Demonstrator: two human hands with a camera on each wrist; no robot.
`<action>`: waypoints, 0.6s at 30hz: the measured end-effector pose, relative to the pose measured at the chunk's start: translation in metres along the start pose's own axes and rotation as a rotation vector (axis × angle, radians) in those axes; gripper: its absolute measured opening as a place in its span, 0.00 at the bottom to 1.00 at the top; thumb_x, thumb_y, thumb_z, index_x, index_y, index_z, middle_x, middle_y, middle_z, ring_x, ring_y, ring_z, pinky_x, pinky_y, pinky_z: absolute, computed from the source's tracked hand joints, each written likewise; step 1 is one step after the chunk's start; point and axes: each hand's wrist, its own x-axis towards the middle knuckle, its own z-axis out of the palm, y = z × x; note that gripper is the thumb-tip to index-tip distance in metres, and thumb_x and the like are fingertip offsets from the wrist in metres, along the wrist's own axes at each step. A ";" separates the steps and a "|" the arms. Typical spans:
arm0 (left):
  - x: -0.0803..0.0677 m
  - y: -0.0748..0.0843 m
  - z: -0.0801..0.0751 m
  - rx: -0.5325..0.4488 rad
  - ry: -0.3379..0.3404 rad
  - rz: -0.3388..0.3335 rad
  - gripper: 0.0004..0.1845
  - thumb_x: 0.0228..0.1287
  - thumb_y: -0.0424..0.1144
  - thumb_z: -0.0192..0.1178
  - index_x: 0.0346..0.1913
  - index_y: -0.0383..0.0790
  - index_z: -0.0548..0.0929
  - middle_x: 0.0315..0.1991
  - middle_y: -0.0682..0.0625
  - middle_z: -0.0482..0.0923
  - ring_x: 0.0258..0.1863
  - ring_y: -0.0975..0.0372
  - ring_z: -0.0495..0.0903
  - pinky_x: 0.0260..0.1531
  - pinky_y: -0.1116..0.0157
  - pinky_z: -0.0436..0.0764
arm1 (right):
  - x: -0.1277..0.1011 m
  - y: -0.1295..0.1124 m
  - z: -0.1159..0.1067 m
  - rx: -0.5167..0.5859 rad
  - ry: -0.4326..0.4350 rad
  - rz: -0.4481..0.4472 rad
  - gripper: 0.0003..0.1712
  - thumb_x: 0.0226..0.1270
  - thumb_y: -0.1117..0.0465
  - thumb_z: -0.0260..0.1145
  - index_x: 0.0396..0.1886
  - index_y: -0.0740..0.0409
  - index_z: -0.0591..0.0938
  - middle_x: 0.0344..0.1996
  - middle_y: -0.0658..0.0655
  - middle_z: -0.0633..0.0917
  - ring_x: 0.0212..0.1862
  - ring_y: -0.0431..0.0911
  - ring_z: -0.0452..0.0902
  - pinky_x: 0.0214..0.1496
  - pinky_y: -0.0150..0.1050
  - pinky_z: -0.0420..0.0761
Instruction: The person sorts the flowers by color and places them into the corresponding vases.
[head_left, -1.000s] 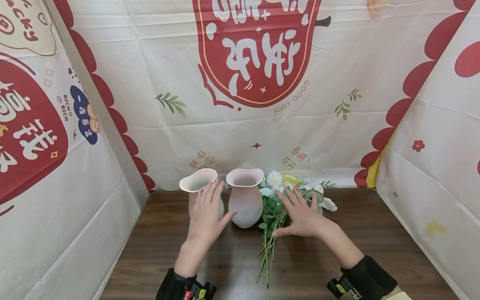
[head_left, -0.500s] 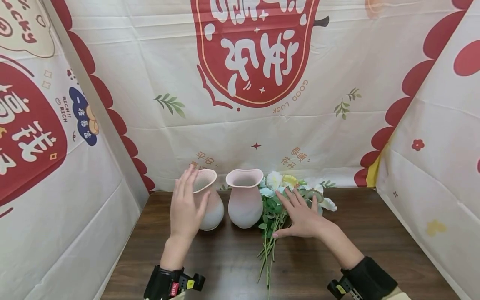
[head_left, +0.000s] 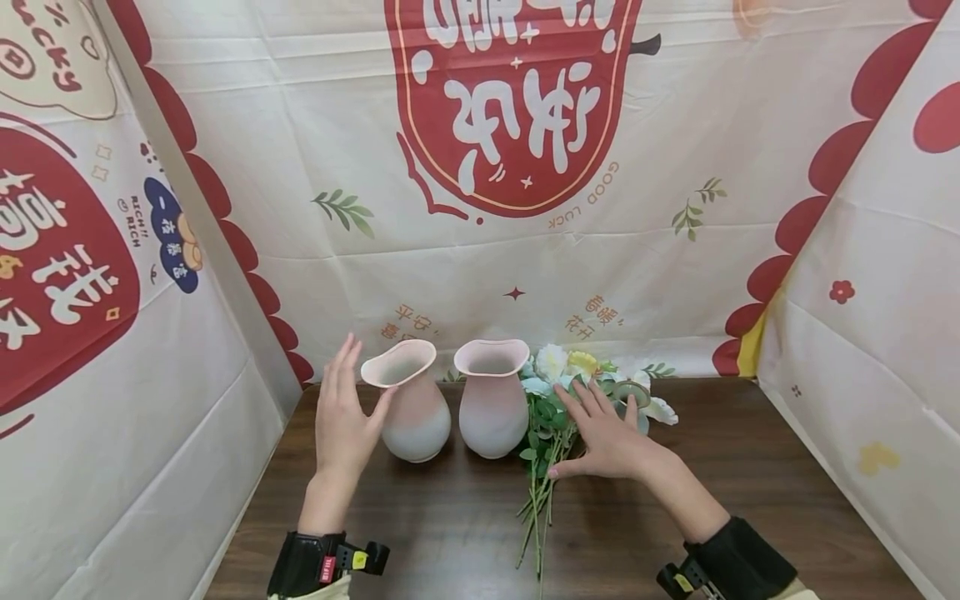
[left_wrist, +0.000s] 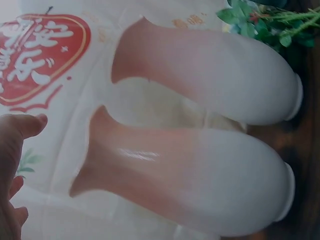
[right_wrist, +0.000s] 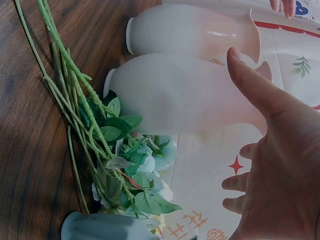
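The left vase (head_left: 408, 402) is matte, pink at its wavy flared rim and fading to white at the round belly; it stands upright just beside the thumb tip of the left hand (head_left: 341, 421), right of the straight fingers. The bunch of artificial flowers (head_left: 551, 417) lies flat, white and yellow heads beyond the fingertips of the right hand (head_left: 609, 437), green stems running back past its thumb

My head camera looked forward and down over the desk (head_left: 735, 450); both wrist cameras (tilted sideways) closely shared the two vases (left_wrist: 200, 185).
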 end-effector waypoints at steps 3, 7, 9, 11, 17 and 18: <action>-0.005 -0.006 0.006 0.009 -0.017 -0.013 0.47 0.50 0.38 0.78 0.72 0.31 0.65 0.74 0.39 0.64 0.69 0.44 0.68 0.67 0.43 0.69 | 0.000 0.002 0.000 0.002 0.005 0.003 0.71 0.46 0.27 0.73 0.82 0.48 0.47 0.79 0.68 0.49 0.79 0.69 0.37 0.63 0.84 0.35; -0.014 -0.014 0.011 0.026 -0.067 -0.060 0.49 0.51 0.39 0.78 0.73 0.33 0.63 0.74 0.39 0.63 0.70 0.45 0.67 0.67 0.44 0.69 | -0.001 0.003 0.001 0.002 0.005 0.003 0.71 0.45 0.26 0.72 0.82 0.48 0.47 0.79 0.67 0.49 0.79 0.68 0.38 0.62 0.85 0.35; -0.018 -0.017 0.015 0.020 -0.086 -0.101 0.51 0.51 0.40 0.77 0.75 0.35 0.59 0.75 0.39 0.62 0.71 0.44 0.66 0.68 0.43 0.69 | -0.001 0.004 0.001 -0.001 0.009 0.004 0.71 0.45 0.25 0.71 0.82 0.48 0.47 0.79 0.67 0.49 0.79 0.68 0.38 0.63 0.85 0.36; -0.022 -0.019 0.019 -0.008 -0.094 -0.151 0.55 0.51 0.41 0.77 0.77 0.36 0.54 0.76 0.38 0.59 0.71 0.44 0.65 0.67 0.43 0.68 | -0.001 0.005 0.002 0.000 0.010 0.005 0.71 0.45 0.24 0.71 0.82 0.48 0.47 0.79 0.67 0.49 0.79 0.68 0.38 0.63 0.84 0.36; -0.032 -0.029 0.033 -0.155 -0.144 -0.346 0.65 0.50 0.44 0.78 0.80 0.38 0.40 0.79 0.39 0.51 0.77 0.45 0.56 0.72 0.43 0.60 | -0.001 0.006 0.003 0.000 0.021 0.003 0.70 0.46 0.26 0.72 0.82 0.47 0.48 0.79 0.67 0.50 0.79 0.68 0.38 0.63 0.85 0.36; -0.034 -0.031 0.035 -0.165 -0.167 -0.371 0.65 0.50 0.45 0.78 0.80 0.39 0.39 0.80 0.40 0.50 0.77 0.45 0.55 0.73 0.43 0.59 | -0.001 0.006 0.004 0.000 0.022 0.003 0.70 0.46 0.27 0.73 0.82 0.47 0.48 0.79 0.67 0.51 0.79 0.68 0.38 0.63 0.85 0.37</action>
